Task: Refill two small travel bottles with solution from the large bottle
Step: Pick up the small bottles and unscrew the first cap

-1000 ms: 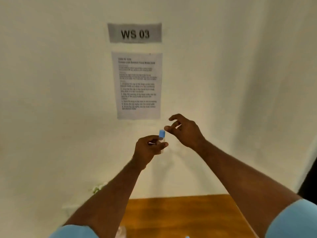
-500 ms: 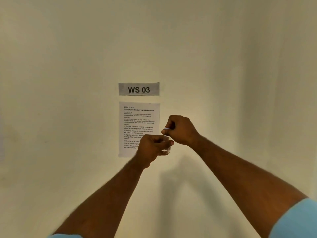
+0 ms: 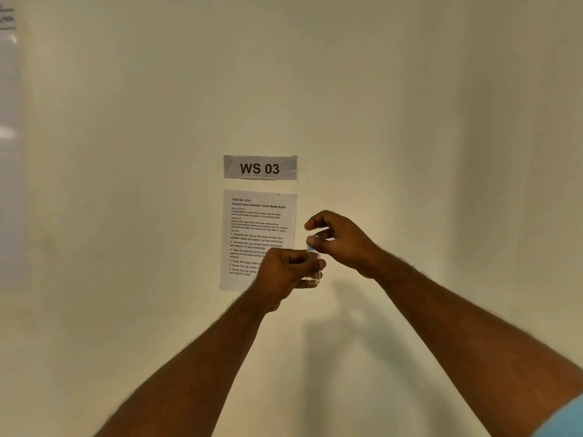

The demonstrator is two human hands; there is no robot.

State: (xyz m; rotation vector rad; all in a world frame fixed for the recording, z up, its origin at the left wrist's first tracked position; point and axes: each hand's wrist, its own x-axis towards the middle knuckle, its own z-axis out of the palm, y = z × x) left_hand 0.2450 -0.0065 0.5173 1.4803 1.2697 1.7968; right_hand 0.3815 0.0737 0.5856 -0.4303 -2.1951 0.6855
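Observation:
I hold a small clear travel bottle (image 3: 314,272) upright in front of the wall, at chest height. My left hand (image 3: 285,272) is wrapped around its body from the left. My right hand (image 3: 339,241) comes in from the right with thumb and fingertips pinched on the bottle's blue cap (image 3: 310,246), which sits on top of the neck. Most of the cap is hidden by my fingers. The large bottle and the other travel bottle are out of view.
A pale wall fills the view. A grey sign reading WS 03 (image 3: 260,167) hangs on it, with a printed instruction sheet (image 3: 257,228) below, partly behind my left hand. A pale sheet (image 3: 8,146) shows at the far left edge.
The view has tilted up, so the wooden table has dropped out of sight. My right hand went from open beside the cap to gripping it, and its fingers have shifted around the cap.

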